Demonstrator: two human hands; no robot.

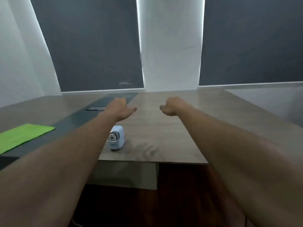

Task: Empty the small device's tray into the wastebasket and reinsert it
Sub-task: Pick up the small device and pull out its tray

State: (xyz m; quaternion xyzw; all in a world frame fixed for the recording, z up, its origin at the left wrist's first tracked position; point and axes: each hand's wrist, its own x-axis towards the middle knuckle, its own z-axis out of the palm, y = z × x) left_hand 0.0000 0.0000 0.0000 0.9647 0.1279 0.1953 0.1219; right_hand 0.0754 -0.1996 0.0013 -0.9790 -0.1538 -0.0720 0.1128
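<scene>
A small pale-blue device (116, 138) with a chrome front stands upright on the wooden table (164, 125), close to its near edge. My left forearm passes over its left side. Both arms are stretched forward above the table. My left hand (120, 107) hangs well beyond the device, fingers curled down and thumb sticking out, holding nothing. My right hand (172, 106) hangs level with it to the right, fingers likewise curled and empty. The device's tray cannot be made out, and no wastebasket is in view.
A bright green cloth (21, 136) lies on the dark strip (70, 126) at the table's left. A flat hatch (95, 108) is set into that strip farther back. Grey window blinds (98, 46) and a white pillar (172, 46) stand behind the table. Dark floor (180, 194) shows below its edge.
</scene>
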